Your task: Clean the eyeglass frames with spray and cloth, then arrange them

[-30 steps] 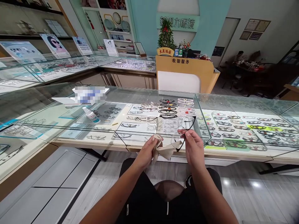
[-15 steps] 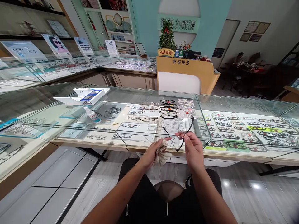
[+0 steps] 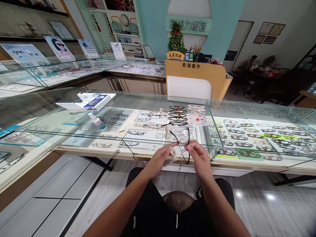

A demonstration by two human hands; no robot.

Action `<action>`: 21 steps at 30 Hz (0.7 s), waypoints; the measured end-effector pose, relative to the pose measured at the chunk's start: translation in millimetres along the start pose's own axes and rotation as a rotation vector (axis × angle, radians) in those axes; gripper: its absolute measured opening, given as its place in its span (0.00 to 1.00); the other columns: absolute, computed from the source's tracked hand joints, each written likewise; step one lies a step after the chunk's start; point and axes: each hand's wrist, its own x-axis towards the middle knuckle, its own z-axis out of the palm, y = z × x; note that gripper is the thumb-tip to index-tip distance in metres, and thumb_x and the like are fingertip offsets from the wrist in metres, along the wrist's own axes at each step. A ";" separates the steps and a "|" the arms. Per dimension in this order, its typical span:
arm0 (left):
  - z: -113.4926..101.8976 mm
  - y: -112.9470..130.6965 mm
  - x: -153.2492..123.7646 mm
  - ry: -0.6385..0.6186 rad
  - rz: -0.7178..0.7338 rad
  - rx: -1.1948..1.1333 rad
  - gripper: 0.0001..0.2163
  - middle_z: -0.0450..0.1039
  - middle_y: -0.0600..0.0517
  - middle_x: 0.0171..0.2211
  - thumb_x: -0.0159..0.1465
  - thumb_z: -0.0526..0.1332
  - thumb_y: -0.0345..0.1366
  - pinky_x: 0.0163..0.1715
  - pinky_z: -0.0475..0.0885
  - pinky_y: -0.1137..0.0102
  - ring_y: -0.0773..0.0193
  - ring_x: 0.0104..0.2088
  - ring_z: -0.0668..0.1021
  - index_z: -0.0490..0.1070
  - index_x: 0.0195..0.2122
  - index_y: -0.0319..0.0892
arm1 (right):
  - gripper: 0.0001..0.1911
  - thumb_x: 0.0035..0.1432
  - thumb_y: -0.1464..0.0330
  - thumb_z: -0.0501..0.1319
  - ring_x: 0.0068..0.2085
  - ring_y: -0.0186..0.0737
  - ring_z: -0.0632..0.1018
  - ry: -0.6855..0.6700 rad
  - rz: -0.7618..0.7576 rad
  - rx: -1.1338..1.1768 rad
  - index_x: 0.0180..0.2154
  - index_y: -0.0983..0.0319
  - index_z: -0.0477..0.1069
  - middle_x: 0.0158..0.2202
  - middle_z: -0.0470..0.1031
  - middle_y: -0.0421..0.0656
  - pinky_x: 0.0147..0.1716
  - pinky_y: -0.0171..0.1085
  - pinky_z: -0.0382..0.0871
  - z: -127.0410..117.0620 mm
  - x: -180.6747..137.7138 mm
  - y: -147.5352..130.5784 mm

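My right hand (image 3: pixel 201 158) pinches a pair of thin black-framed glasses (image 3: pixel 184 140), held upright in front of the glass counter's near edge. My left hand (image 3: pixel 161 158) is closed on a beige cleaning cloth (image 3: pixel 170 157), bunched against its fingers, right beside the glasses' left lens. Both hands hover just above my lap, a little below the counter top.
A glass display counter (image 3: pixel 138 144) full of rows of spectacle frames stretches across in front of me. On it stand a small spray bottle (image 3: pixel 97 121) and an open white box (image 3: pixel 86 101). A yellow cashier desk (image 3: pixel 197 77) stands behind. Grey tiled floor lies below.
My right hand has turned the glasses and brought them left toward the cloth. The left hand has gathered the cloth tighter and moved up to the lens.
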 end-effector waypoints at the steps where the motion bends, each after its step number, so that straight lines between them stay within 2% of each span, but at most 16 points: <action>1: 0.1 2.7 -1.4 0.004 0.020 0.011 0.26 0.82 0.43 0.47 0.68 0.61 0.62 0.67 0.66 0.55 0.46 0.59 0.77 0.84 0.52 0.47 | 0.13 0.68 0.56 0.67 0.44 0.44 0.76 -0.016 -0.010 -0.039 0.34 0.57 0.79 0.40 0.75 0.43 0.48 0.40 0.69 0.5 0.9 1.5; 3: -0.4 6.1 -4.1 0.018 0.035 0.031 0.24 0.81 0.44 0.39 0.65 0.64 0.61 0.57 0.75 0.56 0.44 0.54 0.79 0.85 0.49 0.49 | 0.13 0.68 0.56 0.66 0.46 0.44 0.75 -0.053 -0.015 -0.079 0.35 0.57 0.80 0.41 0.74 0.43 0.48 0.40 0.69 1.1 2.3 4.7; 5: -3.0 7.8 -6.6 0.029 0.028 0.059 0.23 0.77 0.47 0.31 0.63 0.67 0.60 0.43 0.78 0.60 0.45 0.44 0.82 0.85 0.46 0.48 | 0.12 0.69 0.57 0.65 0.47 0.44 0.76 -0.090 -0.015 -0.086 0.36 0.56 0.79 0.42 0.75 0.43 0.48 0.40 0.69 0.1 4.2 4.4; 7: -8.1 9.8 -8.5 0.042 0.029 0.114 0.23 0.72 0.50 0.27 0.63 0.67 0.59 0.33 0.74 0.64 0.51 0.34 0.81 0.84 0.46 0.47 | 0.11 0.70 0.58 0.64 0.47 0.44 0.76 -0.136 -0.037 -0.129 0.37 0.56 0.78 0.43 0.76 0.44 0.48 0.41 0.69 -3.6 7.9 -3.4; 9: -14.9 14.3 -9.2 0.102 0.072 0.224 0.22 0.70 0.52 0.27 0.65 0.66 0.57 0.28 0.69 0.68 0.59 0.27 0.76 0.83 0.49 0.45 | 0.10 0.72 0.60 0.62 0.46 0.44 0.77 -0.207 -0.098 -0.246 0.38 0.56 0.76 0.44 0.77 0.44 0.48 0.42 0.69 -10.3 15.1 -20.6; 12: -23.7 27.5 -6.7 0.286 0.235 0.483 0.25 0.71 0.54 0.30 0.64 0.70 0.53 0.28 0.67 0.71 0.66 0.25 0.71 0.78 0.57 0.46 | 0.08 0.74 0.64 0.59 0.48 0.46 0.78 -0.360 -0.262 -0.508 0.41 0.56 0.75 0.46 0.80 0.45 0.50 0.44 0.70 -21.0 32.8 -58.7; 14: -26.8 40.2 -1.8 0.385 0.368 0.642 0.33 0.74 0.54 0.34 0.60 0.73 0.52 0.34 0.70 0.70 0.64 0.30 0.75 0.73 0.64 0.46 | 0.08 0.75 0.67 0.57 0.50 0.48 0.79 -0.440 -0.399 -0.703 0.42 0.57 0.74 0.48 0.81 0.47 0.50 0.46 0.70 -24.0 47.6 -85.7; 16: -28.1 54.7 5.3 0.432 0.493 0.762 0.39 0.76 0.52 0.37 0.58 0.75 0.53 0.40 0.73 0.68 0.60 0.36 0.78 0.69 0.68 0.46 | 0.08 0.74 0.69 0.56 0.49 0.50 0.80 -0.491 -0.521 -0.881 0.42 0.57 0.74 0.47 0.82 0.48 0.48 0.46 0.71 -22.0 62.1 -110.3; 18: -29.4 70.1 13.9 0.446 0.609 0.851 0.38 0.78 0.51 0.36 0.59 0.75 0.54 0.43 0.74 0.67 0.58 0.37 0.79 0.70 0.68 0.47 | 0.09 0.73 0.70 0.57 0.47 0.50 0.81 -0.525 -0.618 -1.020 0.42 0.58 0.75 0.46 0.82 0.49 0.46 0.47 0.71 -16.1 74.0 -131.6; 21: -33.4 93.6 27.0 0.456 0.756 0.928 0.32 0.79 0.50 0.34 0.61 0.73 0.56 0.43 0.74 0.66 0.58 0.34 0.80 0.76 0.63 0.47 | 0.09 0.72 0.72 0.57 0.45 0.50 0.81 -0.536 -0.717 -1.148 0.41 0.58 0.76 0.45 0.82 0.49 0.43 0.45 0.71 -6.2 85.4 -159.1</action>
